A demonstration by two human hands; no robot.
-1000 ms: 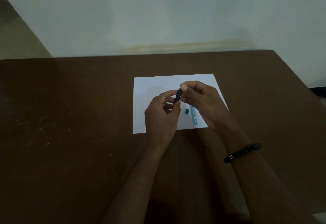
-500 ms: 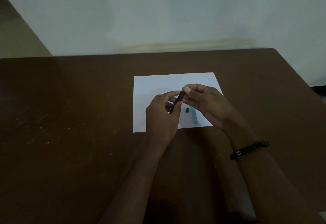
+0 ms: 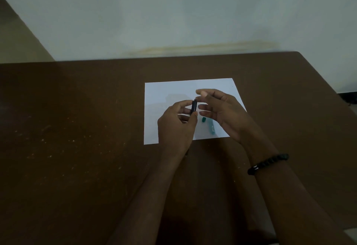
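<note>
A: Where is the short black cylindrical piece (image 3: 194,107) held, and by what?

B: It is pinched nearly upright between the thumb and fingertips of the left hand (image 3: 176,127), above the middle of the white rectangular sheet of paper (image 3: 168,94). The right hand (image 3: 226,113) is kept just beside it at three o'clock, with its fingers spread and fairly straight. Nothing is gripped by it. Whether a fingertip touches the piece cannot be told through the blur.

A: What could go wrong from here?

B: The piece is clamped by one hand only, so it could be tipped out of the pinch if it is nudged by the right fingers. It would then be dropped onto the sheet and might roll away. At four o'clock from it, a small teal plastic cap (image 3: 203,120) and a slim teal plastic pen (image 3: 212,128) are lying on the paper, partly under the right hand. They could be swept aside if that hand is lowered carelessly. The sheet lies loose on the dark brown wooden table (image 3: 77,129) and could be dragged by a wrist.

A: What is changed from half a second earlier?

B: Then the top of the piece was also pinched by the right thumb and forefinger. That grip has now been released and the fingers opened. The piece is stood more upright. No shift is seen in the teal things or the sheet.
</note>
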